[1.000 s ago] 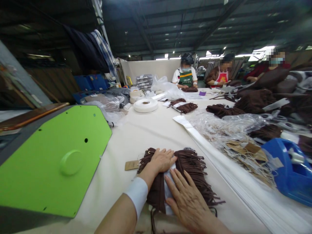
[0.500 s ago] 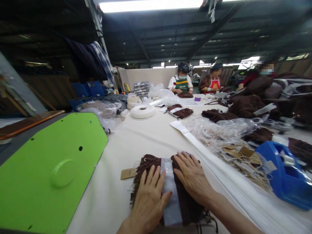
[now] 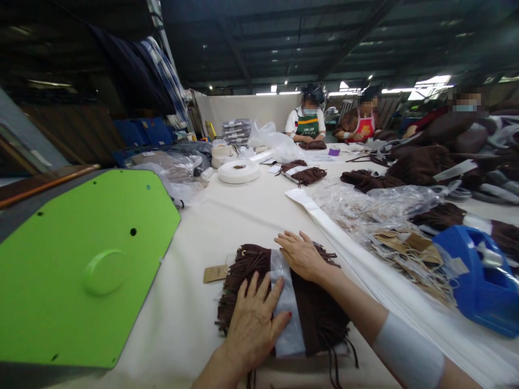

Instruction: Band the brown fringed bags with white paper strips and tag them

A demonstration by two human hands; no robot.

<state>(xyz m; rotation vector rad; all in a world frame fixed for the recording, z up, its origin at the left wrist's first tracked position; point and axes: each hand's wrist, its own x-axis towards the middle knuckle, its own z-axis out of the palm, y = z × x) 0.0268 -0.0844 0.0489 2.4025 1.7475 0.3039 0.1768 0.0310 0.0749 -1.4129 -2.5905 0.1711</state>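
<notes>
A dark brown fringed bag point(image 3: 320, 302) lies flat on the white table in front of me, with a translucent whitish band point(image 3: 290, 329) running down its middle. My left hand point(image 3: 253, 319) rests palm down on the bag's left part, fingers spread, fingertips and thumb reaching the band. Near the top edge, my right hand point(image 3: 300, 256) lies over the band and the brown material, its fingers stretched out to the left. From the bag's left side a tan cardboard tag point(image 3: 215, 274) sticks out onto the table. Thin brown cords hang at the lower right.
A green machine panel point(image 3: 89, 270) stands at left. On the right are a long white strip point(image 3: 336, 237), clear plastic bags point(image 3: 357, 205), a heap of stringed tags point(image 3: 413, 259) and a blue tape dispenser point(image 3: 474, 275). Farther back sit a white roll point(image 3: 239, 172) and co-workers.
My right hand has slid up and left, from the bag's right part onto the top of the band. My left hand stays on the left part. The view has tilted down slightly.
</notes>
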